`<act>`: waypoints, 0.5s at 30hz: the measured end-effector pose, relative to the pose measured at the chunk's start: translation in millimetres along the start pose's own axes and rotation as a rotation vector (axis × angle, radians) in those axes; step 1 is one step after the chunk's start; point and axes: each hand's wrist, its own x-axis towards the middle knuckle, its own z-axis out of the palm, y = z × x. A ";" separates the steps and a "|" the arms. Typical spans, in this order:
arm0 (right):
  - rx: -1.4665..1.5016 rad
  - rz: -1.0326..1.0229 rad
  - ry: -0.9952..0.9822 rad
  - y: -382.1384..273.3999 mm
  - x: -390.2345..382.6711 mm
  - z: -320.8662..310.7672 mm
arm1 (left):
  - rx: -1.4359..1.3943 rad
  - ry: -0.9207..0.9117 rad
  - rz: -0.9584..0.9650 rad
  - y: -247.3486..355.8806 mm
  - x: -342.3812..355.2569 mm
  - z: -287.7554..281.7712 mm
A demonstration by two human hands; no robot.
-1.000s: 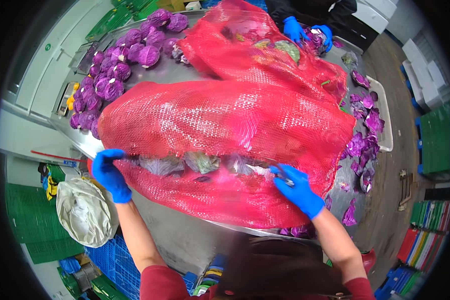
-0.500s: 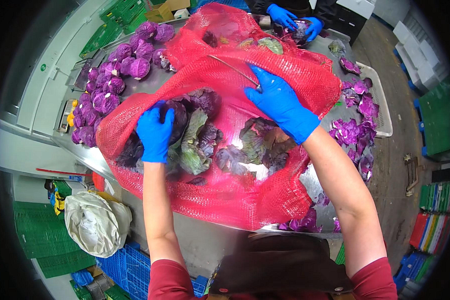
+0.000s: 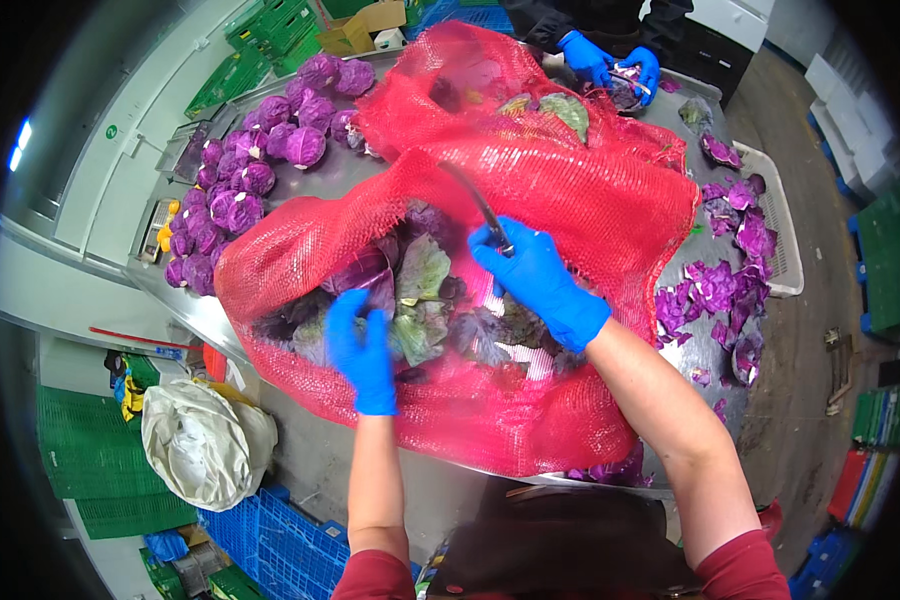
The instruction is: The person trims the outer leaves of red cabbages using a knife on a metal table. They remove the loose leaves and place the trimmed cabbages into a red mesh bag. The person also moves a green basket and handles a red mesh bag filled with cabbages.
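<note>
A red mesh sack [image 3: 580, 190] lies spread over the metal table, its opening folded back. Inside the opening are a red cabbage [image 3: 363, 268] and loose green-purple outer leaves [image 3: 422, 270]. My left hand [image 3: 362, 355], blue-gloved, is just below that cabbage with fingers apart; whether a fingertip touches it is hard to tell. In my right hand [image 3: 538, 285], also gloved, is a knife [image 3: 473, 195]. Its slightly blurred blade points up and left over the sack's opening, and most of the handle is hidden by my fingers.
Trimmed purple cabbages [image 3: 260, 140] are heaped at the far left. Purple leaf scraps [image 3: 715, 295] cover the table's right side, by a white basket [image 3: 785, 245]. Across the table, another person's gloved hands [image 3: 610, 65] hold a cabbage. A white sack [image 3: 205, 445] stands at lower left.
My left hand has drawn back from inside the sack, down and right, and its fingers have spread. My right hand has moved down and left with the knife. The cabbage is more exposed.
</note>
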 end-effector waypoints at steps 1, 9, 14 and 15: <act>0.018 0.073 -0.064 -3.9 1.4 2.7 | 0.033 0.122 -0.031 -4.1 13.2 -7.8; 0.313 0.232 -0.192 -7.3 54.1 94.3 | -0.894 0.020 -0.508 -125.2 85.0 -13.1; 0.184 0.261 -0.287 9.2 63.5 113.0 | -0.912 0.121 -0.533 -69.5 65.7 -0.6; 0.250 0.195 -0.273 16.2 57.7 106.1 | -0.889 0.165 -0.505 -30.2 59.7 8.8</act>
